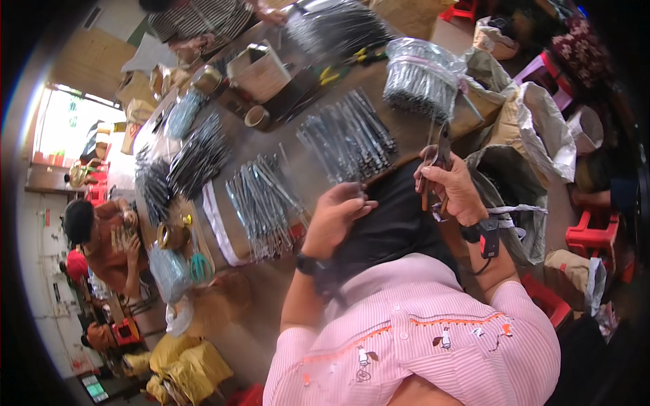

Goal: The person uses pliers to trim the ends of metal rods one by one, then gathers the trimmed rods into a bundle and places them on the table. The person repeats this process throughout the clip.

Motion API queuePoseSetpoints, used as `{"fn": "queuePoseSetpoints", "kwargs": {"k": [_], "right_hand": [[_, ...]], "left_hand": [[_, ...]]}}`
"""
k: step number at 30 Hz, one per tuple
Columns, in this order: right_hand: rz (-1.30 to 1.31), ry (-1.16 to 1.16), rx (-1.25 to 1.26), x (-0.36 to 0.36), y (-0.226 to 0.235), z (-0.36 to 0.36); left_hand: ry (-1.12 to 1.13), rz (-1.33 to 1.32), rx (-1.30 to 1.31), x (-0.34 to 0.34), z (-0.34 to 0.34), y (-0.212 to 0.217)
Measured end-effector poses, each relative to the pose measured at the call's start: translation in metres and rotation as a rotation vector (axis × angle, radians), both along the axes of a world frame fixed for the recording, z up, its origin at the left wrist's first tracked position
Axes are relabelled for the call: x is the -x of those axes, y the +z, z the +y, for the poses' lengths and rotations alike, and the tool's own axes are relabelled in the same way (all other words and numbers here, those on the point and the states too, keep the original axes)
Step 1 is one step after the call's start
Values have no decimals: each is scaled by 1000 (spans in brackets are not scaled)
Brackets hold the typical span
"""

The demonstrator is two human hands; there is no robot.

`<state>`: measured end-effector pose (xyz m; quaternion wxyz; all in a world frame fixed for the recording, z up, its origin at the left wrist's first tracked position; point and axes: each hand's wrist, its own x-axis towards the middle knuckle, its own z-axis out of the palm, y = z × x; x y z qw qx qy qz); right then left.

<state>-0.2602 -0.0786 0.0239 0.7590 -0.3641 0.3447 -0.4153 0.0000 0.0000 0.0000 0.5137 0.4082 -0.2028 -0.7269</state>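
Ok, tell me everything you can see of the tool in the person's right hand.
The pliers look like a small hand tool with dark metal jaws pointing up toward the table edge and reddish-brown handles running down through the palm. The right hand grips them around the handles, roughly upright, just in front of the wrapped bundle of grey metal pieces. Thin wire ends seem to sit near the jaws; whether they are gripped cannot be told.

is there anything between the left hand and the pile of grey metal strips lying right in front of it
Nothing visible. The left hand rests on a black cloth at the table edge, and the flat pile of grey metal strips lies just beyond its fingertips with only bare wooden tabletop between.
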Motion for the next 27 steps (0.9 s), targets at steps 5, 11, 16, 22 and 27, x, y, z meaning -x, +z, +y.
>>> {"fn": "queuePoseSetpoints", "kwargs": {"k": [5, 11, 16, 22, 27], "right_hand": [[13, -26, 43, -27, 8, 8], [77, -128, 204, -41, 7, 24], [182, -126, 237, -41, 2, 34], [285, 17, 171, -47, -9, 47], [244, -235, 280, -53, -6, 38]], "left_hand": [[-12, -10, 39, 15, 5, 2], [-47, -110, 96, 30, 11, 4], [-13, -124, 199, 37, 11, 7], [1, -208, 231, 37, 9, 11], [30, -251, 101, 26, 11, 7]]}}
